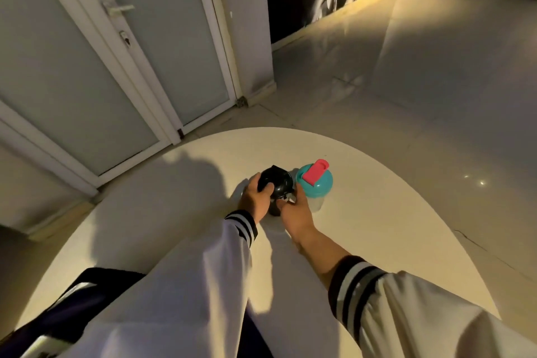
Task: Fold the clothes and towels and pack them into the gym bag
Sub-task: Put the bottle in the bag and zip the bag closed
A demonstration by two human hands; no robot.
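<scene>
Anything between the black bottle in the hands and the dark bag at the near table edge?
Nothing visible on the table. The left hand and right hand hold the black bottle; only the left sleeve crosses the way to the dark bag. The teal shaker stands aside, rightward.

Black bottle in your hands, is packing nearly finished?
No clothes or towels lie on the table, so folding looks done; inside the dark bag is hidden. In hand: the left hand grips the black bottle by its lid, the right hand holds its side. Left: it and the teal-lidded bottle stand unpacked.
</scene>
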